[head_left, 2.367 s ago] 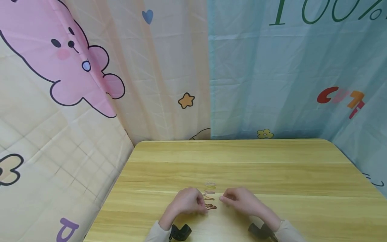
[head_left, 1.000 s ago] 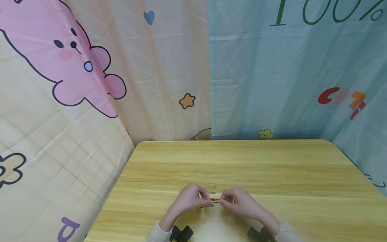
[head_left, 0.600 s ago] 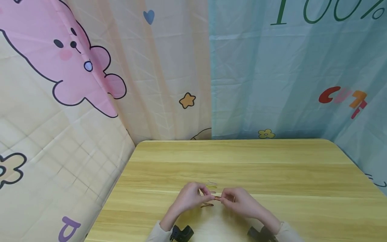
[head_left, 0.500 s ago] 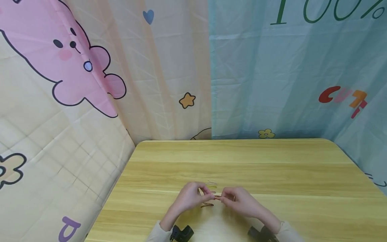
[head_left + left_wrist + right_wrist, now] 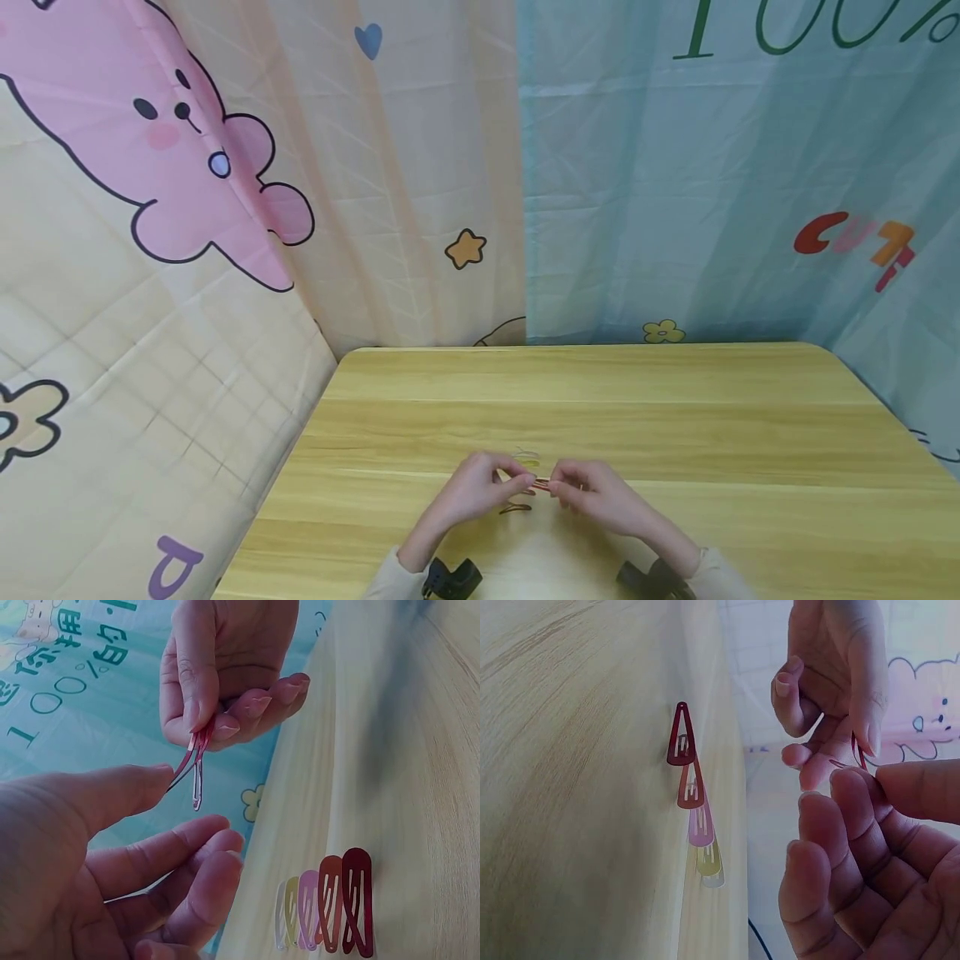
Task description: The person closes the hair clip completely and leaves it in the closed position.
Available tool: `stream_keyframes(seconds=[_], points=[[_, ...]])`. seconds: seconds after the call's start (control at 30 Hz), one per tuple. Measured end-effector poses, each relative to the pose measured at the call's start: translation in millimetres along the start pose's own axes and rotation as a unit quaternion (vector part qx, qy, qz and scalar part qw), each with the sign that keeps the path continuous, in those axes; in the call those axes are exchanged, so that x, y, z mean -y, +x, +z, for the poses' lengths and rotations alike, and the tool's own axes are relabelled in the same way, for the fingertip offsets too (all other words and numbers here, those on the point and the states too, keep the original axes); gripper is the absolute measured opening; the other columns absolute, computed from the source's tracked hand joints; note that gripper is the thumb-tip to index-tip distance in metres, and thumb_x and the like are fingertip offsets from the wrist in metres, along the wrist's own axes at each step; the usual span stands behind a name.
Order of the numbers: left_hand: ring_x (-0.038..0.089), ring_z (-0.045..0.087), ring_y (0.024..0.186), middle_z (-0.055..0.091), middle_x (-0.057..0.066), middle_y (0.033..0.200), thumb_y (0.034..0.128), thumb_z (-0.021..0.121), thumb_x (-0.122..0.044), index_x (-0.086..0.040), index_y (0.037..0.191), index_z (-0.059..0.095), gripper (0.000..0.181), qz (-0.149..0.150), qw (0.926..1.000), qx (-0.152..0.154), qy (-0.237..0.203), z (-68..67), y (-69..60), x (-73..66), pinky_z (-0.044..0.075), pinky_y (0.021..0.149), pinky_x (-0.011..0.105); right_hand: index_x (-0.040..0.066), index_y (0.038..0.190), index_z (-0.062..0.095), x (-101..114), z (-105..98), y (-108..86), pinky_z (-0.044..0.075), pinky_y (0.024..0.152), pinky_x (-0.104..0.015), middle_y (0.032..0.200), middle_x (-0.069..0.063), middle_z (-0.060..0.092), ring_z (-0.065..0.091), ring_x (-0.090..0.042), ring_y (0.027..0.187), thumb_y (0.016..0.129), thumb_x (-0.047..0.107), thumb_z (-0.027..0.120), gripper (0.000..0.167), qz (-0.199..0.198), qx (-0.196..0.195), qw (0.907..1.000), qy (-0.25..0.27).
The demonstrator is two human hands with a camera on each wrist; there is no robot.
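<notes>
My right hand pinches a red snap hair clip between thumb and index finger, above the table. The clip's legs stand spread apart in the left wrist view. My left hand is close on the other side. Its thumb touches one leg of the clip, while its fingers lie apart from the thumb. Below the hands, more snap clips form a row on the table: a dark red clip, an orange-red clip, a pink clip, a yellow-green clip and a whitish clip.
The clips lie on a light wooden table. Printed curtains hang behind it, one cream curtain and one blue curtain. A black wrist camera sits below the left hand, with a dark device below the right.
Earlier my hands were apart, the left at the near end of the row. They came together on a red clip, lifted it off the row, and have since shifted slightly farther from me.
</notes>
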State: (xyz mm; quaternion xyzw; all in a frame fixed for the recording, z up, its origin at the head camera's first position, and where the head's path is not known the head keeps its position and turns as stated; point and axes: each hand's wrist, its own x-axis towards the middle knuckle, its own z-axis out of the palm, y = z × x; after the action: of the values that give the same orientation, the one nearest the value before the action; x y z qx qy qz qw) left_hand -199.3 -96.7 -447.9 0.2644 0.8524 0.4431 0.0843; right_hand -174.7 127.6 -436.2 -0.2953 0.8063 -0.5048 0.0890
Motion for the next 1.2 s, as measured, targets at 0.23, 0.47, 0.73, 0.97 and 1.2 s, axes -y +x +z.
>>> stream_keyframes(seconds=[0.23,0.47,0.73,0.97,1.2], points=[[0.030,0.062,0.052,0.069,0.005,0.084,0.0939,0.061,-0.030,-0.005,0.093,0.073,0.027,0.005,0.9988,0.026,-0.041,-0.8,-1.0,-1.9,0.029,0.038,0.018,0.010,0.083,0.058,8.1,-1.9,-2.2,0.041,0.048,-0.022,0.066,0.005,0.053,0.046,-0.003,0.056,0.096,0.008,0.054,0.014,-0.020,-0.002,0.9995,0.023],[0.030,0.061,0.053,0.067,-0.001,0.079,0.0931,0.062,-0.028,-0.008,0.086,0.072,0.024,0.008,0.9984,0.031,-0.046,-0.5,-1.1,-2.6,0.034,0.040,0.018,0.008,0.082,0.058,-10.0,2.1,0.3,0.040,0.048,-0.021,0.065,-0.014,0.056,0.046,-0.005,0.055,0.096,0.007,0.054,0.014,-0.004,0.005,0.9996,0.028],[0.030,0.061,0.054,0.062,-0.007,0.075,0.0938,0.061,-0.026,-0.004,0.083,0.068,0.026,0.021,0.9980,0.044,-0.039,0.2,-1.3,-3.5,0.037,0.043,0.018,0.001,0.089,0.057,-27.6,3.0,1.9,0.036,0.046,-0.020,0.061,0.006,0.048,0.042,-0.004,0.051,0.099,0.018,0.051,0.021,0.002,0.045,0.9970,0.062],[0.034,0.061,0.056,0.065,0.000,0.077,0.0946,0.060,-0.024,-0.004,0.085,0.068,0.024,0.023,0.9971,0.049,-0.053,1.1,-1.0,-3.1,0.039,0.044,0.018,-0.004,0.091,0.054,-31.0,2.6,2.1,0.037,0.047,-0.020,0.061,0.007,0.046,0.042,-0.004,0.052,0.100,0.018,0.048,0.024,-0.002,0.061,0.9934,0.098],[0.040,0.058,0.058,0.066,0.017,0.084,0.0957,0.058,-0.018,-0.001,0.090,0.067,0.021,0.014,0.9944,0.055,-0.089,0.9,-1.4,-4.5,0.039,0.046,0.017,-0.005,0.092,0.053,-32.2,2.3,3.4,0.042,0.053,-0.024,0.065,-0.001,0.045,0.045,-0.010,0.056,0.101,0.021,0.047,0.027,0.006,0.072,0.9870,0.144]])
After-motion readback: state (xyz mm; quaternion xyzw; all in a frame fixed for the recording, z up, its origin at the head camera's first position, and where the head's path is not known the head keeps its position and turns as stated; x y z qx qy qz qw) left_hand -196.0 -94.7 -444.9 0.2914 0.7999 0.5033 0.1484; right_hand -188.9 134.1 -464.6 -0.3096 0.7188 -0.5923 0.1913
